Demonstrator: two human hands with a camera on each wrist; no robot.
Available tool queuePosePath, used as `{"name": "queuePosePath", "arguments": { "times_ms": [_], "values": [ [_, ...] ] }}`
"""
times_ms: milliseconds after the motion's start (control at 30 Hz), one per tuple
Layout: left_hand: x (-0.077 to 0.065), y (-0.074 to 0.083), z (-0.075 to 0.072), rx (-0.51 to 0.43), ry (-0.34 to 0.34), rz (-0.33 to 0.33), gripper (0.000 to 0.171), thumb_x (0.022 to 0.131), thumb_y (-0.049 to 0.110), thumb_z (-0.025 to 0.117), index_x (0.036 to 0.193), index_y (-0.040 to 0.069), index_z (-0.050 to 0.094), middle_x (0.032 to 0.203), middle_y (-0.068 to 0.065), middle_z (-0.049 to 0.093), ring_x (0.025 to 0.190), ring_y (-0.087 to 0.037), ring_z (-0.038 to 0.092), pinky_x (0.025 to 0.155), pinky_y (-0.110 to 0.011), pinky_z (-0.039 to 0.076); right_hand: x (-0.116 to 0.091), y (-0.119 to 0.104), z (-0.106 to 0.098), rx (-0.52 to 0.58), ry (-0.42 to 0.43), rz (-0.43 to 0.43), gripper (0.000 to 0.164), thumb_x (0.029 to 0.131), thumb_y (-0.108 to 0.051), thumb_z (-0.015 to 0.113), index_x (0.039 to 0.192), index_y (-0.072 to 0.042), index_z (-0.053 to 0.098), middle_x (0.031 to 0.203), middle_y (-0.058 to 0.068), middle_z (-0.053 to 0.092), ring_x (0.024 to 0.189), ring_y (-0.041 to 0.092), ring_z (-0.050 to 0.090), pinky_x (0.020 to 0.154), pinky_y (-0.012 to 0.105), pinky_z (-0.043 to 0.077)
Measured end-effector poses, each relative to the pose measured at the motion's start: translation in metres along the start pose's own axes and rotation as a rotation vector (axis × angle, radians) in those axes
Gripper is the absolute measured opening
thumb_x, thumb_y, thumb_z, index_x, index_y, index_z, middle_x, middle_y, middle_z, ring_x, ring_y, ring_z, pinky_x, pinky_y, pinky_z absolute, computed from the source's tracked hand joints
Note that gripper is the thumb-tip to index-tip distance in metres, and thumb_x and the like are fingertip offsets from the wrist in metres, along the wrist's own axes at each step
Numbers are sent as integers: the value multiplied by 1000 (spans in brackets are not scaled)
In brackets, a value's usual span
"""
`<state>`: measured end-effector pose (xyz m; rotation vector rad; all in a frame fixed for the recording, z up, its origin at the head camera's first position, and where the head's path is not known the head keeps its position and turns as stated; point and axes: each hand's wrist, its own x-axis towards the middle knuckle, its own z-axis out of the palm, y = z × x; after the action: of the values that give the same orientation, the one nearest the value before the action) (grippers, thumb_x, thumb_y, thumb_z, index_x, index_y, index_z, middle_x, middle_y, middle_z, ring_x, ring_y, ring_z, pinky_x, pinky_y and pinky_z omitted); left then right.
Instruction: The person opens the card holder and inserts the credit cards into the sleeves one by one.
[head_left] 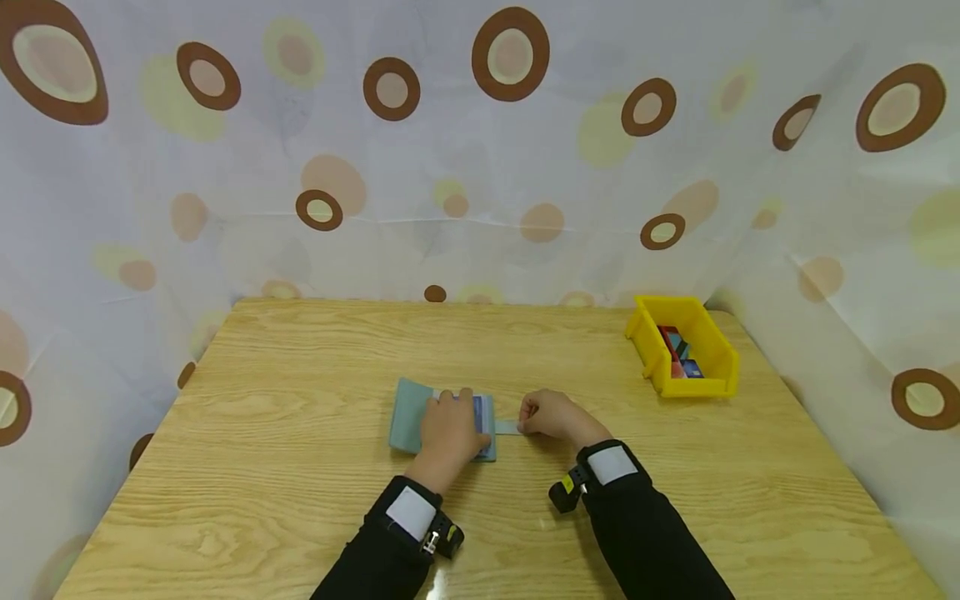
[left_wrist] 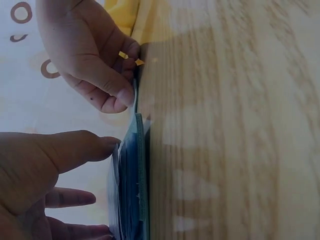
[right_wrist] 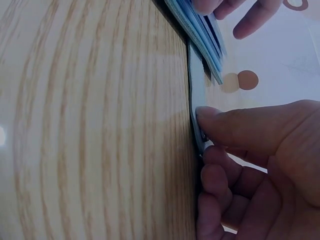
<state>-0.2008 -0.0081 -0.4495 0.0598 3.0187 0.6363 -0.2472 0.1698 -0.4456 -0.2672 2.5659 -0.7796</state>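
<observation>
A pale teal card wallet (head_left: 407,418) lies opened on the table, its left cover tilted up. Clear card sleeves (head_left: 485,410) are stacked on its right side. Over the sleeves rests my left hand (head_left: 450,431); its thumb and fingertips press on the stack from above, fingers spread. A narrow closure strap (head_left: 507,427) sticks out from the wallet's right edge. My right hand (head_left: 553,415) pinches the free end of the strap between thumb and index finger, low over the table, its other fingers curled in the right wrist view (right_wrist: 270,165).
At the back right of the wooden table (head_left: 285,358) stands a yellow bin (head_left: 697,387) holding several cards (head_left: 673,343). A patterned curtain (head_left: 450,142) hangs behind the table and along both sides.
</observation>
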Motion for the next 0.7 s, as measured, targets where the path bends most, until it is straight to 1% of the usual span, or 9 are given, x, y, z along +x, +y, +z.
{"name": "queuePosePath", "arguments": {
  "times_ms": [100, 200, 267, 333, 433, 500, 533, 633, 700],
  "values": [
    [0, -5, -7, -106, -20, -7, 71, 75, 31, 83, 132, 0, 54, 117, -22, 60, 103, -38, 57, 81, -47, 51, 0, -1, -1, -8, -1, -7, 13, 89, -11, 69, 80, -8, 60, 75, 3, 55, 67, 17, 47, 61, 28, 36],
    [-1, -13, -17, -277, -64, -26, 64, 77, 26, 79, 131, 0, 54, 115, -21, 62, 101, -34, 61, 80, -47, 52, 1, -1, -1, -5, -3, -13, 13, 88, -11, 69, 80, -8, 60, 75, 3, 55, 67, 17, 47, 60, 28, 36],
    [0, -21, -24, -388, -104, -37, 55, 79, 23, 77, 125, -1, 58, 111, -19, 64, 95, -30, 61, 76, -43, 53, 1, -1, -1, -5, -3, -12, 12, 88, -11, 69, 81, -8, 60, 75, 3, 54, 67, 17, 47, 61, 27, 36],
    [-1, -30, -32, -485, -141, -52, 43, 81, 21, 75, 116, -2, 62, 106, -17, 64, 90, -26, 61, 73, -40, 53, 1, -1, 0, -5, 1, -14, 13, 88, -11, 69, 81, -8, 59, 75, 2, 54, 68, 16, 46, 61, 27, 35],
    [-3, -43, -41, -580, -162, -63, 27, 84, 14, 71, 104, -3, 65, 96, -13, 65, 79, -20, 63, 67, -34, 53, 1, 0, 0, -8, 2, -13, 13, 88, -10, 69, 80, -8, 59, 75, 3, 54, 68, 16, 46, 61, 27, 35],
    [-5, -50, -47, -624, -155, -77, 20, 85, 9, 68, 100, -4, 65, 91, -12, 65, 73, -18, 65, 65, -33, 55, 1, 1, 0, -4, 0, -13, 13, 88, -10, 69, 80, -8, 59, 74, 2, 53, 67, 16, 46, 61, 26, 35],
    [-6, -54, -50, -626, -144, -81, 18, 84, 7, 67, 98, -4, 66, 88, -11, 65, 70, -18, 65, 64, -32, 55, 1, 1, 0, -3, -2, -11, 13, 88, -10, 69, 80, -8, 59, 74, 2, 53, 67, 16, 45, 61, 26, 35],
    [-8, -64, -56, -587, -115, -104, 11, 84, 5, 65, 91, -3, 68, 82, -9, 64, 64, -17, 64, 61, -31, 54, 2, 3, -1, 0, -4, -8, 13, 88, -11, 69, 81, -8, 59, 74, 2, 53, 67, 16, 45, 61, 26, 35],
    [-9, -71, -57, -538, -100, -126, 8, 83, 5, 65, 86, -2, 68, 79, -8, 64, 62, -16, 63, 59, -30, 52, 3, 3, -2, 3, -4, -2, 13, 89, -11, 69, 81, -8, 59, 74, 2, 52, 67, 16, 45, 60, 26, 35]
  ]
}}
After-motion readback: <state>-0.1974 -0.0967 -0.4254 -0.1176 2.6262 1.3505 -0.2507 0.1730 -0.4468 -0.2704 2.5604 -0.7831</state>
